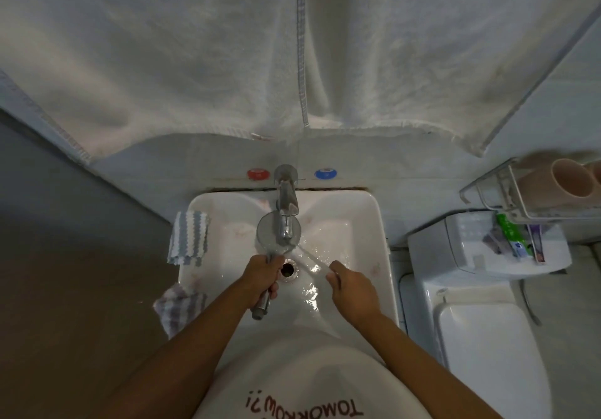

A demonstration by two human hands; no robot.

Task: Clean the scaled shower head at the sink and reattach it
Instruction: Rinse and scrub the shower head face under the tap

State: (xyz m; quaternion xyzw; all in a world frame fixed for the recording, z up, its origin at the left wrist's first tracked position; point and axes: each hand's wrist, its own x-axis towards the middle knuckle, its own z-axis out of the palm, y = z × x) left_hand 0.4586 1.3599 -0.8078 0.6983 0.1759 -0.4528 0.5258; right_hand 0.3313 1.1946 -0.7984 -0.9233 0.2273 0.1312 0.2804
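Note:
A chrome shower head lies over the white sink, its round face tucked under the spout of the chrome faucet. My left hand is closed around its handle, whose threaded end sticks out toward me. My right hand is to the right over the wet basin, fingers pinched on a thin pale stick, blurred, that points at the shower head's rim. I cannot tell what the stick is. The open drain sits between my hands.
A striped cloth hangs over the sink's left rim, and another cloth lies nearer me. White towels hang above. On the right are a toilet, a wall shelf with pink cups and toothpaste tubes.

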